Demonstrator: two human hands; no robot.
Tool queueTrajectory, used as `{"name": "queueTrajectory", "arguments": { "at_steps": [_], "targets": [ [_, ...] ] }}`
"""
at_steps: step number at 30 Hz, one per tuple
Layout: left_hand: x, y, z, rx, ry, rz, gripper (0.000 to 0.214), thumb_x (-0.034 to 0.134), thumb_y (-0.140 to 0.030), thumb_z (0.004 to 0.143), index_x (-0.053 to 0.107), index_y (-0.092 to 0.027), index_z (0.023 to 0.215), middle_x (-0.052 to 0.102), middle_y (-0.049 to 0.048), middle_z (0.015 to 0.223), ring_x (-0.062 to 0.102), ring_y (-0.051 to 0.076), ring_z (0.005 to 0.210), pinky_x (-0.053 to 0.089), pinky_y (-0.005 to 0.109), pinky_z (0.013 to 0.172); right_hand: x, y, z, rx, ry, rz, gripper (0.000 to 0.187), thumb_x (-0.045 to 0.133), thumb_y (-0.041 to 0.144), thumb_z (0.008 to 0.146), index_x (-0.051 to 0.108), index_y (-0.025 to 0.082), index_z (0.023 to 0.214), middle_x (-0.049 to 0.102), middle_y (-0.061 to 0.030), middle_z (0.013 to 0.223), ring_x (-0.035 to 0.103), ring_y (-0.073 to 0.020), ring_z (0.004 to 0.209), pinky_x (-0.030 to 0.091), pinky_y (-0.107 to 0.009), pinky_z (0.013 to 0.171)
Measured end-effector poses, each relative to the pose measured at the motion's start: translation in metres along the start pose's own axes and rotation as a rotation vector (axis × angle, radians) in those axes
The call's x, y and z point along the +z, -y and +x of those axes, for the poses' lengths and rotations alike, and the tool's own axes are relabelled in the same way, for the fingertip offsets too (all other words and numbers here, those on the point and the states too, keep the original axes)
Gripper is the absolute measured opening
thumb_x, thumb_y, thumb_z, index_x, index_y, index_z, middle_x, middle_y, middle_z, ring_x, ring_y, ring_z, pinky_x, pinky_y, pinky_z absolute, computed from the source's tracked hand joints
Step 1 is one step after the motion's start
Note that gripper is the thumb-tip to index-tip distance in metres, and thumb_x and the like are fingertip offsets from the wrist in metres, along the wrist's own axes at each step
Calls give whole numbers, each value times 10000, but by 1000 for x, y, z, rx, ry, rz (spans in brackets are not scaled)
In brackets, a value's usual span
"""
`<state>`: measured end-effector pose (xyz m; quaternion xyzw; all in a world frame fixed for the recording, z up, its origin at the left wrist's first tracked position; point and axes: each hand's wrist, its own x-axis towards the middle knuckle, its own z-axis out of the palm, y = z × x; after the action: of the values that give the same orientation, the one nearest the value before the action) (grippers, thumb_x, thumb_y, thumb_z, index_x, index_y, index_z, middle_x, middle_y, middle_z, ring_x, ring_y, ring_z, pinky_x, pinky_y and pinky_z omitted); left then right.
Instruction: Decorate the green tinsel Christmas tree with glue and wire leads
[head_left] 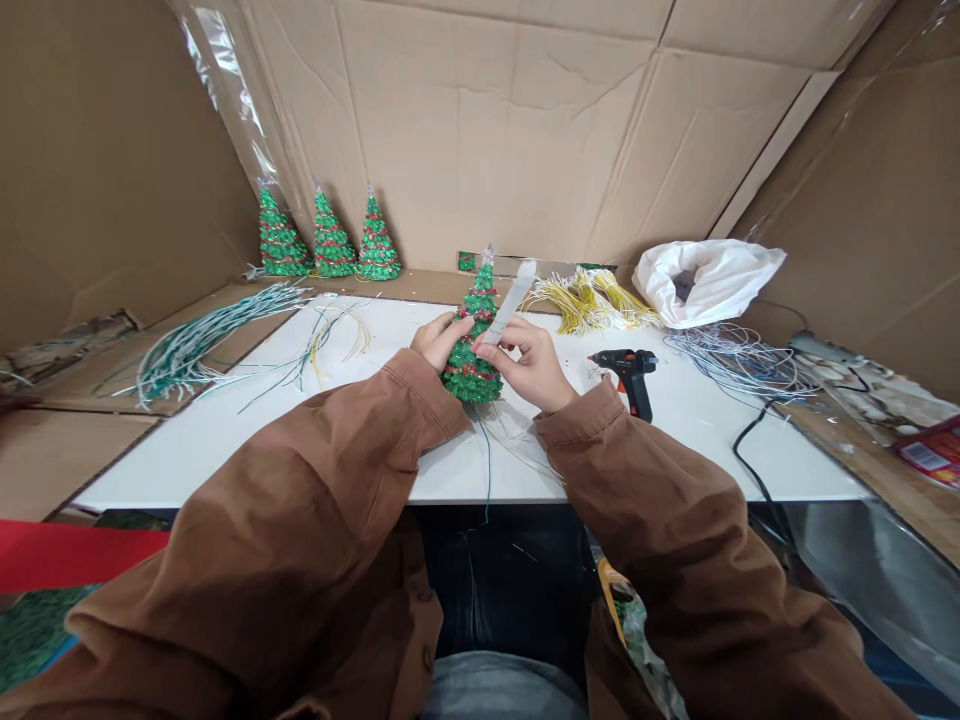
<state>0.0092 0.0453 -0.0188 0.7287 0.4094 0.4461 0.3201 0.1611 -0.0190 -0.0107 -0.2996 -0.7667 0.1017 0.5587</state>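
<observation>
A small green beaded Christmas tree (480, 300) with red garland and a clear star tip stands upright in front of me. My left hand (439, 340) is closed round its left side. On the other side, my right hand (531, 362) pinches a flat translucent white strip (513, 300), which slants up and to the right beside the tree. The fingertips of that hand are close to the tree; whether they touch it I cannot tell. Thin green and yellow wires (489, 460) trail from under the tree base towards the table's front edge.
Three similar trees (330, 240) stand at the back left. Green-white wires (202, 345) lie left, yellow-white wires (589, 300) at the back. To the right are a black and orange glue gun (631, 375), a white bag (709, 280), loose bluish wires (739, 360) and a black cable (750, 465).
</observation>
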Motion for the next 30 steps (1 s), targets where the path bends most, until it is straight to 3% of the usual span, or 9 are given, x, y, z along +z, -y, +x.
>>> {"name": "queueTrajectory", "arguments": {
  "at_steps": [16,30],
  "targets": [
    [2,-3,-4,36,37,-7,425,463,-515,772,653,-162,914,671,31,875,577,192,822,422,294,788,1,-6,0,79,62,65,325,595,476,799,681,182,690,621,-38,745,545,-152,723,411,-289,637],
    [3,8,0,74,67,-95,467,482,-531,782,642,-174,1037,676,30,988,589,206,921,432,299,854,-1,-5,4,91,63,117,360,605,489,783,647,173,615,594,-16,687,507,-125,653,394,-280,641]
  ]
}}
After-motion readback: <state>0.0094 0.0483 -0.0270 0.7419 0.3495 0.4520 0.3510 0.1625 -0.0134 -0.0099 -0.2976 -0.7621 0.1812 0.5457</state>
